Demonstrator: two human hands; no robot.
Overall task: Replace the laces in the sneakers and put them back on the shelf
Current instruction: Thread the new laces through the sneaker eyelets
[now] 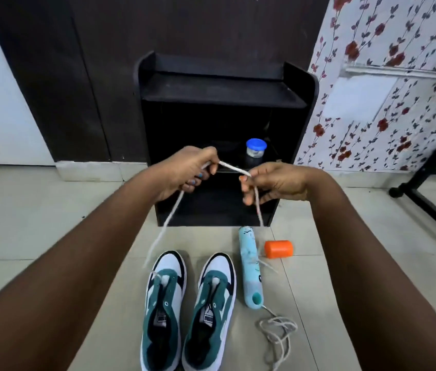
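Two green and white sneakers stand side by side on the floor, the left sneaker [164, 306] and the right sneaker [211, 311], toes toward the black shelf [222, 95]. Neither shows lacing across its eyelets. A white lace [234, 168] stretches between my hands above them. My left hand [184, 171] grips one part, and a strand hangs down from it to the left sneaker's toe end. My right hand [273, 183] pinches the other part, its strand dropping toward the floor. A second white lace [278, 333] lies coiled on the floor at the right.
A light blue tube-shaped object [250, 266] lies right of the sneakers, with an orange cylinder [278, 249] beside it. A blue-lidded jar [255, 148] stands inside the shelf. A black stand's leg [430, 207] crosses the floor at right.
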